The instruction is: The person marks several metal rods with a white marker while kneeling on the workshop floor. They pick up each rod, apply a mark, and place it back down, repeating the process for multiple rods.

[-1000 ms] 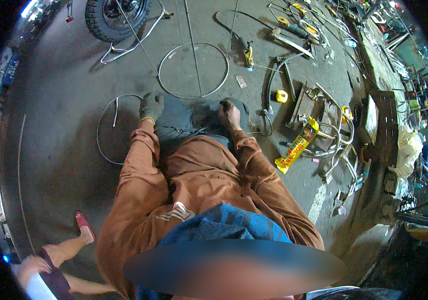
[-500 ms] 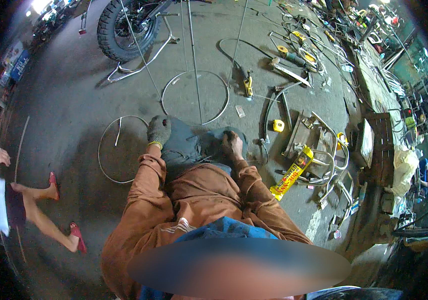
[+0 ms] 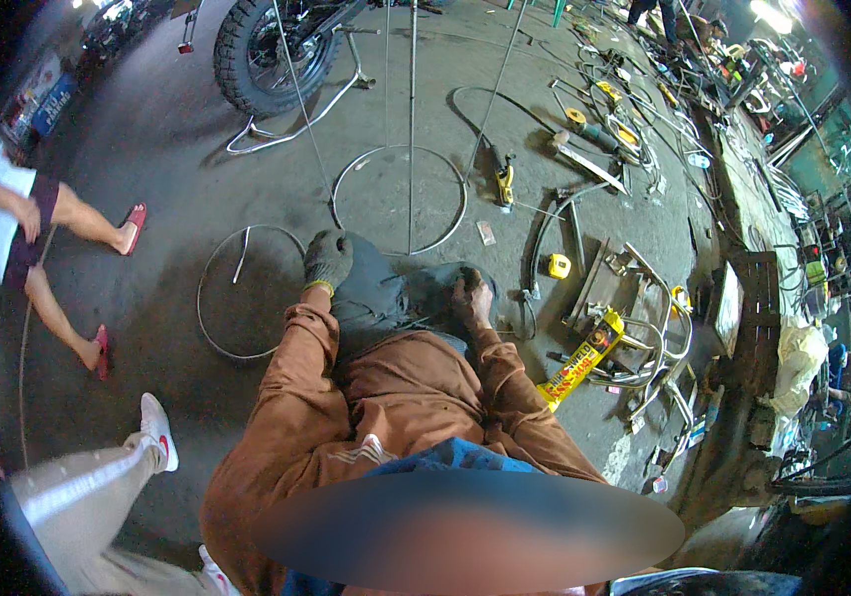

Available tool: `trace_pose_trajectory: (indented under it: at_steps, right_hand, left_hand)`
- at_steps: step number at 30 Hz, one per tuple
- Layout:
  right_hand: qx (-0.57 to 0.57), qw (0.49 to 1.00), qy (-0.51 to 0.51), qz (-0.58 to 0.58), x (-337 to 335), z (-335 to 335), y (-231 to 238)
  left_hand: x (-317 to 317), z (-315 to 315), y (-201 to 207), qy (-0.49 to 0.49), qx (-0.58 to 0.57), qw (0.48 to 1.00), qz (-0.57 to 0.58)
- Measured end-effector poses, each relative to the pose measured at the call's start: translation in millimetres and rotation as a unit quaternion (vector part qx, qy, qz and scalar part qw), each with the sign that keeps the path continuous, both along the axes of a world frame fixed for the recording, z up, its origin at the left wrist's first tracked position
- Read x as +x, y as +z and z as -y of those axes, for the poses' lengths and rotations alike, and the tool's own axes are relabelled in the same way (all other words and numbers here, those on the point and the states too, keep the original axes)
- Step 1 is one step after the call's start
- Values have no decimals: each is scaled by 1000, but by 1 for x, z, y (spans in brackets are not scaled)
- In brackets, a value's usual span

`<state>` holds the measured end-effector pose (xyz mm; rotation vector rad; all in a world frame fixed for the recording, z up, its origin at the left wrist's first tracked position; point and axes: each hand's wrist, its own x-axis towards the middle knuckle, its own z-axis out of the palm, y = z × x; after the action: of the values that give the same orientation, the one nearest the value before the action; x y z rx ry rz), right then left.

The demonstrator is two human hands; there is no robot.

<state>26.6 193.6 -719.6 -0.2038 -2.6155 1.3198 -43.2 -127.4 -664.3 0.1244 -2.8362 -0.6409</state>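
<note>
My left hand [image 3: 328, 260], in a grey knitted glove, rests on my left knee. Its fingers curl over the far side, so their tips are hidden. My bare right hand [image 3: 475, 300] lies on my right thigh with loosely bent fingers; nothing shows in it. Just beyond my knees stands a thin metal frame of upright rods [image 3: 412, 119] with a wire ring [image 3: 465, 199] at its foot. A second wire ring [image 3: 201, 298] lies on the floor beside my left hand. Right of the frame lies a yellow electrode holder [image 3: 505, 185] with its cable.
At the right lie a yellow tape measure [image 3: 559, 266], a yellow packet [image 3: 582, 360], bent metal tubes [image 3: 666, 298] and an angle grinder [image 3: 596, 131]. A motorbike wheel [image 3: 272, 60] stands far left. Two people are at the left: one in red sandals [image 3: 136, 228], another in white shoes [image 3: 157, 429].
The sandalled person has moved farther up the left side, and a second person in pale trousers has come in at lower left. My view has shifted slightly; my hands stay on my legs.
</note>
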Motion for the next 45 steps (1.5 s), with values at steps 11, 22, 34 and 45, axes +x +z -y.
trace_pose_trajectory:
  at_steps: [11, 22, 34, 45]
  right_hand:
    - [-2, 999, -24, -25, -4, -4, -18]
    - [88, 995, 53, -13, -21, -56, -22]
    - [-17, 999, -2, 45, -26, -102, -97]
    - [-47, 989, -31, 139, 9, -79, -9]
  left_hand:
    - [15, 17, 5, 31, 39, 999, 3]
    - [53, 36, 26, 35, -24, 999, -27]
    - [62, 20, 34, -4, 74, 997, -36]
    - [79, 36, 21, 22, 30, 997, -64]
